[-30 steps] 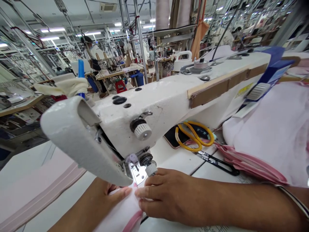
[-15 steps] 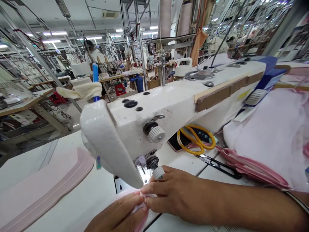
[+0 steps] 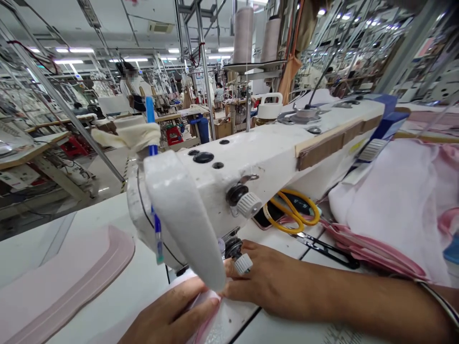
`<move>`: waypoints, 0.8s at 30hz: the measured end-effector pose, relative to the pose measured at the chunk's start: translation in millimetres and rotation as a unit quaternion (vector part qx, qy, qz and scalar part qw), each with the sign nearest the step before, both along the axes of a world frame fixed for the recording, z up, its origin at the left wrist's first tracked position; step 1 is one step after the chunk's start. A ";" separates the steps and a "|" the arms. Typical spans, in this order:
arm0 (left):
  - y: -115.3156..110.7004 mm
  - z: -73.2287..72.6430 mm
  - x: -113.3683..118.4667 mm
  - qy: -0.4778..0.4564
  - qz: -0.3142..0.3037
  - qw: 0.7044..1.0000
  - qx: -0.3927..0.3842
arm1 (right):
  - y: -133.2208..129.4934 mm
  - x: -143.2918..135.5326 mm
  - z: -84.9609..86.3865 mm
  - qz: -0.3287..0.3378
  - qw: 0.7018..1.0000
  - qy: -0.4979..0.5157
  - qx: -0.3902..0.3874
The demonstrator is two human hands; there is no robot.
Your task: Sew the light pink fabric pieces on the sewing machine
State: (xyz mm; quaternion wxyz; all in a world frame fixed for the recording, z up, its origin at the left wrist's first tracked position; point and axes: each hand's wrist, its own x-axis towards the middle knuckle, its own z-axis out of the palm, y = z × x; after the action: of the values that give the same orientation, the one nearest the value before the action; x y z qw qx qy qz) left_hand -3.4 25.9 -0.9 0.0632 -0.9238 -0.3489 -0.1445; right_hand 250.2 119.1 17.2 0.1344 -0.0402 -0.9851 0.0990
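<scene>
A white industrial sewing machine [image 3: 258,157] fills the middle of the view, its head end nearest me. Under that head lies a light pink fabric piece [image 3: 206,310] with a darker pink edge. My left hand [image 3: 172,315] rests on the fabric at the bottom centre, fingers pressing it flat. My right hand [image 3: 272,282] reaches in from the right and pinches the fabric just beside the machine's head, below a ribbed white knob [image 3: 244,263]. The needle area is hidden behind the head.
Yellow-handled scissors [image 3: 294,212] and black thread snips [image 3: 324,248] lie behind my right forearm. A heap of pale pink fabric [image 3: 394,205] covers the right side. A curved pink strip [image 3: 75,291] lies at the left on the white table [image 3: 107,224]. A person stands far back among other workstations.
The view has shifted, so the machine head now sits further right and hides the needle area. My left hand has slid forward onto the fabric, and both hands stay on it.
</scene>
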 end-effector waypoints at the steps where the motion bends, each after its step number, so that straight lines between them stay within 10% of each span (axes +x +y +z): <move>1: 0.3 -0.5 -0.6 0.002 0.001 1.000 -0.001 | 0.0 -0.3 0.2 -0.003 1.000 -0.003 0.002; 24: -11.1 8.7 12.7 -0.104 0.106 0.987 -0.054 | 0.8 -1.9 -12.0 -0.029 0.999 0.030 -0.013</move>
State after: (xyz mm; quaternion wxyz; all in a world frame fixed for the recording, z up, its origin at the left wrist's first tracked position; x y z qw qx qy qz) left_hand 9.3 14.7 7.8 -0.0086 -0.8635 -0.4572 -0.2128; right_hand 248.2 119.9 5.2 0.1660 -0.0676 -0.9777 0.1091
